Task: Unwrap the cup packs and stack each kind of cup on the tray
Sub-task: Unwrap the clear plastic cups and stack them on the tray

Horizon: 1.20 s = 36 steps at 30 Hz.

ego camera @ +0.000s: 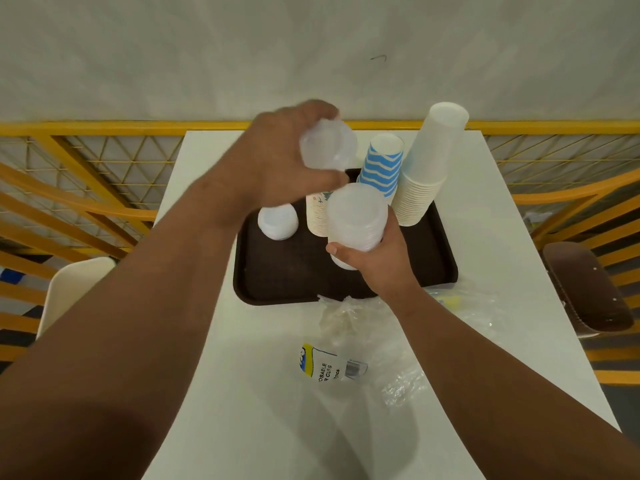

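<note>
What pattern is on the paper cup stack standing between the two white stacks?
Blue and white wavy stripes on the paper cup stack, seen in the head view.

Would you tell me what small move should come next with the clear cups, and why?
Probably lower the clear cups in the left hand onto the clear stack that the right hand steadies on the tray, since they match and hang just above it.

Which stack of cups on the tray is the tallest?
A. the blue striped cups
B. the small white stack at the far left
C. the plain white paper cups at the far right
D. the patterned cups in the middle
C: the plain white paper cups on the brown tray rise clearly above the blue striped cups, the patterned cups and the small white stack.
</note>
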{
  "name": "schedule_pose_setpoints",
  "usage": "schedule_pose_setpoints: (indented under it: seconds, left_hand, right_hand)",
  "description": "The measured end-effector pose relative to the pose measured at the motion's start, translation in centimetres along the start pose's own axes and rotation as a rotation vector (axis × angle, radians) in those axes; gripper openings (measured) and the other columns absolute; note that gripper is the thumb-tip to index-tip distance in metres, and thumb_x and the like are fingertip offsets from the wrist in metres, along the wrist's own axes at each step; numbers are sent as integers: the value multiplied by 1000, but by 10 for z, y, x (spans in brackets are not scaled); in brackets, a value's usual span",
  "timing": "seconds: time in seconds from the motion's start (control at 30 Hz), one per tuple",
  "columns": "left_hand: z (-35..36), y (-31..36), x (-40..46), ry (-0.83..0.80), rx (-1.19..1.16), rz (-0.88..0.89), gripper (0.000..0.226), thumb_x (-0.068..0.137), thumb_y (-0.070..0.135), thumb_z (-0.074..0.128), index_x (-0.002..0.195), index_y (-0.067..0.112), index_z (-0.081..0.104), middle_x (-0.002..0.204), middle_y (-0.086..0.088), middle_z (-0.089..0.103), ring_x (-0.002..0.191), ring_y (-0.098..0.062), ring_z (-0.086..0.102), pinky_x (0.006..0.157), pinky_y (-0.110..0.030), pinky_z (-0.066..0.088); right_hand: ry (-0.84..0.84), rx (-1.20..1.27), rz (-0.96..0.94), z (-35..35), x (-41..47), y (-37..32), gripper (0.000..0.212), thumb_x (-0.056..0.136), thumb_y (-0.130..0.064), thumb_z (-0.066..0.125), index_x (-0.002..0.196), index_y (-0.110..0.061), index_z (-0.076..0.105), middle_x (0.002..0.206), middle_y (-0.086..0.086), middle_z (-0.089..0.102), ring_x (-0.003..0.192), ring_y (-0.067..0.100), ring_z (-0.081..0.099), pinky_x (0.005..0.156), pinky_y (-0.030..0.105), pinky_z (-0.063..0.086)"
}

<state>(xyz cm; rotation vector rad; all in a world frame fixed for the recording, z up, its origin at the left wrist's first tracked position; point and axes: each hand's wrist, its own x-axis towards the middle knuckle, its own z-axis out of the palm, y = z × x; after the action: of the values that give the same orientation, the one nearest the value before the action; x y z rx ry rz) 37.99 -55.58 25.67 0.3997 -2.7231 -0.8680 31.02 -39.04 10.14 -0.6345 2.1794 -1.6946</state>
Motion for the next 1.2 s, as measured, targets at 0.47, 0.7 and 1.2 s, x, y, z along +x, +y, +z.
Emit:
schedule_pose_setpoints:
  seconds: [0.47,0.7,1.2]
  left_hand:
    - [88,-155,17,-233,192,-329,91,72,35,83,148,22,34,148,-7,40,131,-27,42,104,-39,38]
    - [102,-165,18,-299,239,-374,93,76,36,80,151,24,26,151,-9,32,134,-32,39,107,-44,38]
    - [61,-124,24,97,157,-289,64,80,35,72,137,16,48,132,-9,54,116,-25,56,96,-32,43]
  right_hand:
    - [33,8,20,8,7,18,103,52,-51,85,141,-27,37,139,-7,49,132,12,45,106,46,47]
    - [32,6,35,5,12,22,96,56,-41,90,137,-34,38,138,-10,49,131,10,45,107,43,46]
    - [3,9,50,4,15,20,100,55,-43,89,139,-31,37,139,-8,48,132,13,44,107,47,45]
